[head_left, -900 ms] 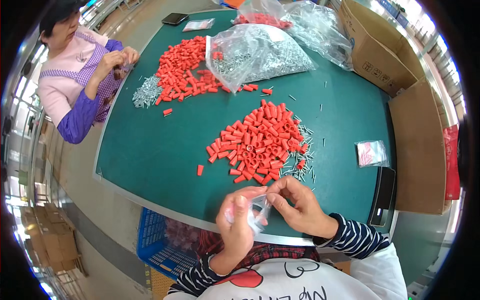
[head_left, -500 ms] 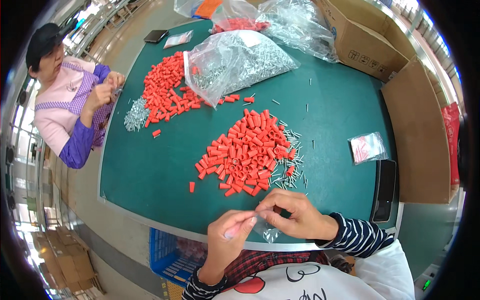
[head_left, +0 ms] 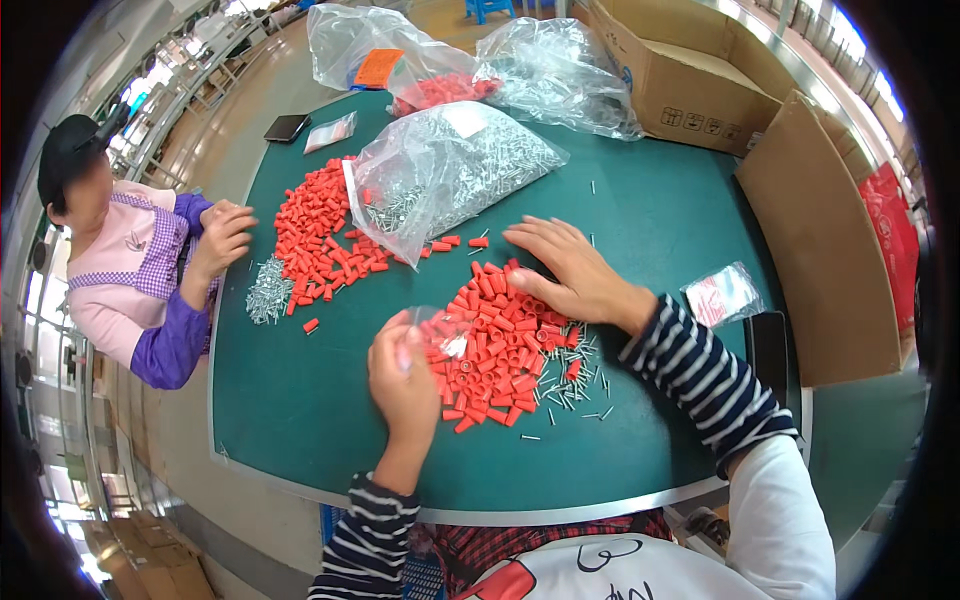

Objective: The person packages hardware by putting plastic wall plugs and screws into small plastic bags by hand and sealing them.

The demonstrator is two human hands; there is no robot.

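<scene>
My left hand (head_left: 403, 375) is closed on a small clear plastic bag (head_left: 452, 345), held above the left side of a pile of red tapered plastic caps (head_left: 490, 365). My right hand (head_left: 575, 270) reaches over the far right side of that pile, fingers stretched out and palm down. Its fingertips lie at or just above the topmost caps; contact cannot be made out. Loose silver screws (head_left: 575, 385) are scattered along the pile's right side, partly beneath the caps. Whether anything is inside the small bag is not clear.
A large clear bag of screws (head_left: 480, 155) lies behind a second heap of red caps (head_left: 318, 225). At the left a co-worker (head_left: 140, 250) sits by a small screw pile (head_left: 269, 291). Cardboard boxes (head_left: 800, 240), a filled packet (head_left: 722, 295) and a black device (head_left: 766, 350) are at the right.
Both hands have moved from the table's near edge out to the red pile. My right hand has let go of the small bag and opened; my left keeps it. The view has shifted slightly.
</scene>
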